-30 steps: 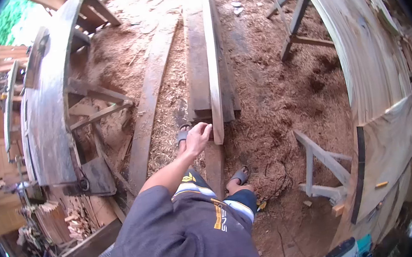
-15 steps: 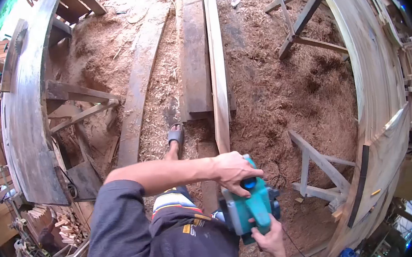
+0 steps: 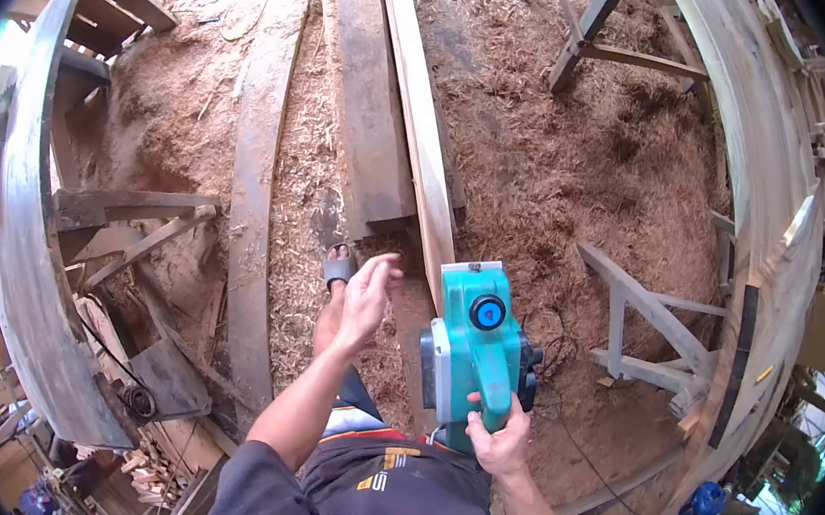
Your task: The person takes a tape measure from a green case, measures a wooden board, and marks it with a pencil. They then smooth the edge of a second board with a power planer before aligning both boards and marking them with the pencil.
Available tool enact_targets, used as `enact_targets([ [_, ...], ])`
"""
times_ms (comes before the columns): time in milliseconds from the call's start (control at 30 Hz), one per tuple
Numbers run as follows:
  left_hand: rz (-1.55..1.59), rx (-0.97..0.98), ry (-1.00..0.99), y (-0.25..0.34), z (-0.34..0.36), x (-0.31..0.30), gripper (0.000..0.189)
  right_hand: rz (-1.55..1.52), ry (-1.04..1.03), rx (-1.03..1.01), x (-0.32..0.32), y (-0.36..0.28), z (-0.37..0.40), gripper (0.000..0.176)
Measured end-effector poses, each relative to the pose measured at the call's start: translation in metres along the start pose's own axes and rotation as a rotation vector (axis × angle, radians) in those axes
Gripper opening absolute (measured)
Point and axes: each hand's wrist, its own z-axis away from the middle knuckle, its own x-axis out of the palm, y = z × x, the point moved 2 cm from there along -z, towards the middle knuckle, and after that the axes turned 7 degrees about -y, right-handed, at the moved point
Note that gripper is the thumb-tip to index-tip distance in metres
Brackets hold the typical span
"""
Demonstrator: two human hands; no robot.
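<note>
A teal electric planer (image 3: 467, 347) with a blue-topped front knob rests over the near end of a long pale board (image 3: 423, 136). My right hand (image 3: 502, 439) is wrapped around the planer's rear handle. To the left of the planer, my left hand (image 3: 368, 297) hovers in the air with its fingers loosely stretched, touching nothing. Under the planer's body, its contact with the board is hidden.
A thick dark timber (image 3: 369, 111) lies left of the pale board. Wood shavings (image 3: 564, 171) cover the ground. A long plank (image 3: 265, 193) lies further left. Trestles (image 3: 645, 318) stand at the right beneath a wide board (image 3: 762, 140). The planer's cord (image 3: 596, 474) trails to the lower right.
My left hand has let go of the planer's front knob and moved left. The planer has turned straighter and shifted slightly, still in my right hand.
</note>
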Motion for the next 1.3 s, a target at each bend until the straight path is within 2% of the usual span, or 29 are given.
enact_targets([
  [100, -0.278, -0.064, -0.109, -0.073, 0.007, -0.005, 0.036, 0.072, -0.029, -0.027, 0.006, 0.001, -0.017, 0.025],
  [167, -0.287, -0.033, -0.256, -0.133, 0.008, 0.008, 0.041, 0.152, -0.034, -0.106, 0.011, -0.008, -0.032, 0.021],
  [233, -0.365, -0.002, -0.467, -0.131, 0.010, 0.022, 0.043, 0.257, -0.031, -0.249, 0.018, -0.028, -0.049, 0.015],
  [267, -0.345, -0.005, -0.516, -0.148, 0.008, 0.023, 0.043, 0.243, -0.030, -0.242, 0.021, -0.032, -0.055, 0.014],
  [333, -0.129, -0.108, -0.434, -0.157, 0.010, 0.029, 0.038, 0.217, -0.025, -0.231, 0.026, -0.039, -0.068, 0.012],
  [467, -0.102, -0.051, -0.441, -0.140, 0.017, 0.034, 0.035, 0.227, -0.009, -0.281, 0.038, -0.072, -0.107, 0.012],
  [533, -0.087, -0.090, -0.467, -0.134, 0.011, 0.036, 0.044, 0.176, -0.013, -0.241, 0.044, -0.089, -0.139, 0.017],
  [567, -0.080, -0.109, -0.480, -0.131, 0.008, 0.038, 0.051, 0.112, -0.011, -0.296, 0.049, -0.099, -0.160, 0.018],
  [633, 0.140, -0.183, -0.453, -0.135, 0.007, 0.043, 0.058, 0.066, -0.017, -0.429, 0.061, -0.144, -0.208, 0.021],
  [667, 0.004, -0.249, -0.475, -0.137, 0.006, 0.039, 0.066, 0.065, -0.039, -0.455, 0.065, -0.159, -0.234, 0.023],
  [700, 0.197, -0.101, -0.413, -0.127, 0.012, 0.041, 0.056, 0.063, -0.062, -0.482, 0.069, -0.174, -0.260, 0.029],
  [767, 0.111, -0.205, -0.469, -0.135, 0.007, 0.037, 0.061, -0.007, -0.153, -0.461, 0.071, -0.207, -0.290, 0.042],
  [833, 0.159, -0.408, -0.461, -0.129, 0.005, 0.034, 0.052, -0.027, -0.147, -0.456, 0.071, -0.209, -0.298, 0.052],
  [933, 0.141, -0.342, -0.247, -0.127, -0.008, 0.017, 0.044, -0.035, -0.175, -0.422, 0.065, -0.181, -0.261, 0.045],
  [1033, 0.206, -0.346, 0.020, -0.083, -0.024, -0.010, 0.044, -0.044, -0.196, -0.342, 0.050, -0.125, -0.185, 0.027],
  [1100, 0.155, -0.193, 0.002, -0.089, -0.042, -0.028, 0.048, -0.039, -0.194, -0.322, 0.037, -0.076, -0.126, 0.032],
  [1167, 0.373, -0.316, -0.044, -0.077, -0.049, -0.027, 0.053, -0.047, -0.181, -0.211, 0.024, -0.030, -0.066, 0.043],
  [1200, 0.488, -0.385, -0.113, -0.071, -0.050, -0.021, 0.058, 0.009, -0.189, -0.225, 0.016, -0.005, -0.040, 0.048],
  [1300, 0.546, -0.528, -0.283, -0.092, -0.052, -0.001, 0.067, 0.125, -0.189, -0.228, 0.007, 0.022, -0.003, 0.062],
])
